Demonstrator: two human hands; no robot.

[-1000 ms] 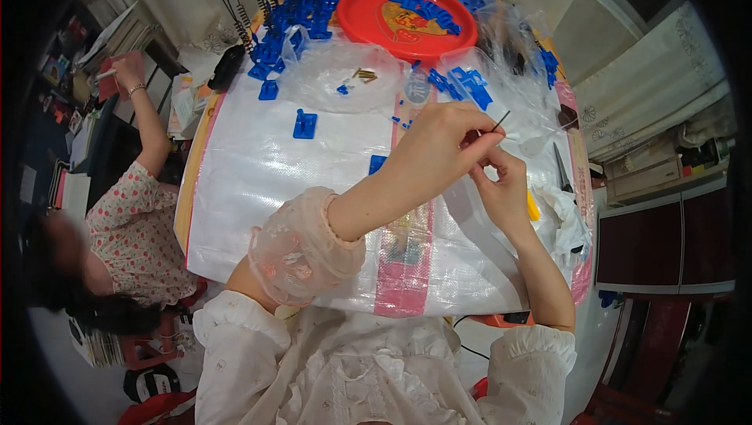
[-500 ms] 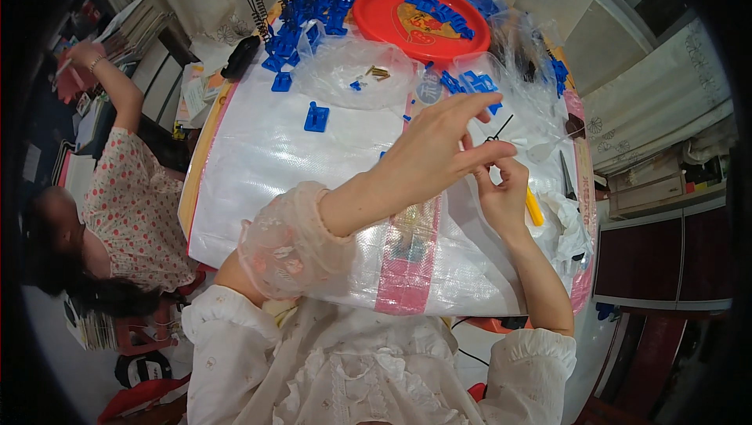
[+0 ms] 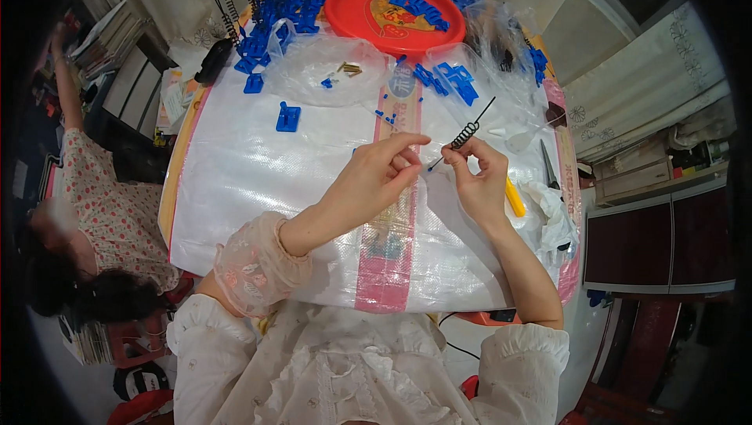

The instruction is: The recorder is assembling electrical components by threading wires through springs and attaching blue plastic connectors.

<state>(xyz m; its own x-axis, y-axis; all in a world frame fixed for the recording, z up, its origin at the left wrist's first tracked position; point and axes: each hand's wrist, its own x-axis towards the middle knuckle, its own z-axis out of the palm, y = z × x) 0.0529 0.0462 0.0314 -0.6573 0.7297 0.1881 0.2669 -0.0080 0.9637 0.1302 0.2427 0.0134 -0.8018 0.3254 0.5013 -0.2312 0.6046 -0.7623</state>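
My right hand (image 3: 479,176) pinches a black coil spring (image 3: 465,135) between thumb and fingers. One straight wire end of the spring points up to the right, and a small blue tip shows at its lower left. Just left of it is my left hand (image 3: 389,165), with its index finger stretched out, the other fingers partly bent and nothing visible in them. A blue plastic base (image 3: 288,118) with a short peg lies on the white woven sheet (image 3: 235,190). Tiny blue caps (image 3: 385,115) are scattered ahead of my left hand.
A red tray (image 3: 337,14) holds blue pieces at the back. Left of it stand several blue bases (image 3: 270,33) with upright springs. A plastic bag (image 3: 301,80) bears brass-coloured pins. A yellow handle (image 3: 515,196) and crumpled tissue (image 3: 546,209) lie at right. Another person (image 3: 117,198) is at left.
My left hand has drawn back left and nearer, away from my right hand, its fingers bending more. The spring now shows plainly in my right hand. The other person's arm has moved.
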